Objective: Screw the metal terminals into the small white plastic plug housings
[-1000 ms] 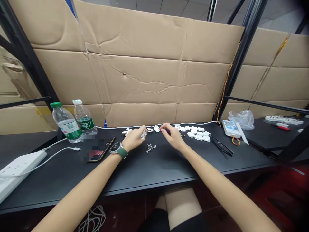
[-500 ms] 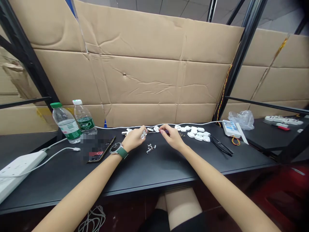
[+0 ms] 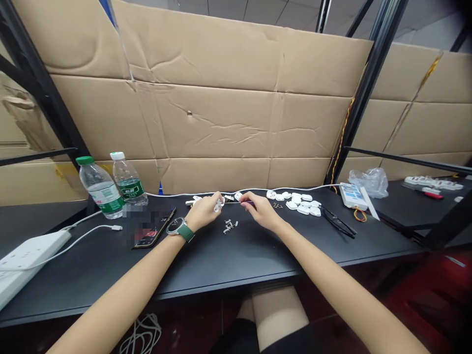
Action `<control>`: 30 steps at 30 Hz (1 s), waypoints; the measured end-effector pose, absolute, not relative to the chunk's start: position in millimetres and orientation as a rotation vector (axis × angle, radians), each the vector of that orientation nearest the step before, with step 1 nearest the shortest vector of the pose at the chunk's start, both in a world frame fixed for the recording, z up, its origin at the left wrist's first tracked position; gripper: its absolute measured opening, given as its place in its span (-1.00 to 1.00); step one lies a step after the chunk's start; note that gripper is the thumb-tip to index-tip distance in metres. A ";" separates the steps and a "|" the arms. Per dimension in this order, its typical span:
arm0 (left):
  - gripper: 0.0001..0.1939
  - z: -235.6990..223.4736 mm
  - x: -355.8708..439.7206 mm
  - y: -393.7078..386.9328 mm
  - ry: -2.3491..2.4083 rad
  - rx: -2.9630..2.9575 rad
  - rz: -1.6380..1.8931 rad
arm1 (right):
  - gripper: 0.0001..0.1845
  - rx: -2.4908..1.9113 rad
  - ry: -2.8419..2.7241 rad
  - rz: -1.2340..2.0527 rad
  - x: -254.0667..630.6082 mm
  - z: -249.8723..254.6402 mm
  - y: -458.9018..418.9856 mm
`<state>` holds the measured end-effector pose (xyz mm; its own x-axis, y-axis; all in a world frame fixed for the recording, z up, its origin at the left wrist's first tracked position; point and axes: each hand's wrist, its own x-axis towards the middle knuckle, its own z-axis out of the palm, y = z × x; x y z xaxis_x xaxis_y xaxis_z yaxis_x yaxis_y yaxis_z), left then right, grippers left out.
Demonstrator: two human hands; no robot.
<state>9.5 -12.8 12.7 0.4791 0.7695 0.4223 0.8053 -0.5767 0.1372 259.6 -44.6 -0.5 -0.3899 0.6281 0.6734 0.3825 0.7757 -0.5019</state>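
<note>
Closed fingers of my left hand (image 3: pixel 205 213) hold a small white plastic housing (image 3: pixel 219 204) on its side, its inner face partly showing. My right hand (image 3: pixel 262 211) pinches a thin screwdriver (image 3: pixel 233 202); its metal shaft points left, with the tip at the housing. Whether the tip sits in a screw is too small to tell. On the table below and between both hands lies a little heap of grey-white plastic bits (image 3: pixel 230 225). Just behind the hands is another white housing (image 3: pixel 238 195). Small brass-coloured screws (image 3: pixel 278 206) lie right of my right hand.
Several white housings (image 3: pixel 303 210) and black-framed glasses (image 3: pixel 338 222) lie to the right, with a white box (image 3: pixel 353 196) beyond. At left are two water bottles (image 3: pixel 128 184), a phone (image 3: pixel 157 228) and a white power strip (image 3: pixel 33 255). Cardboard (image 3: pixel 221 123) walls the table's back.
My right hand has shifted slightly left and its fingers have changed position; more of the screwdriver's shaft shows now. My left hand stays almost in place with the housing.
</note>
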 end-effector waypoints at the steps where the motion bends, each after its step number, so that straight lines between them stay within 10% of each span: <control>1: -0.78 12.1 9.2 -12.4 -1.399 -2.635 -0.697 | -0.81 -0.744 -2.035 0.324 259.6 -0.6 -44.7; 30: -0.80 14.4 7.9 -11.7 -1.426 -2.620 -0.659 | -0.74 -0.868 -2.083 0.327 256.8 6.1 -56.9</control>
<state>7.9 -11.7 14.4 0.4719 0.7806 0.4098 0.8179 -0.5612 0.1271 256.8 -56.9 6.1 -0.4120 0.6830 0.6031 0.4656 0.7268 -0.5050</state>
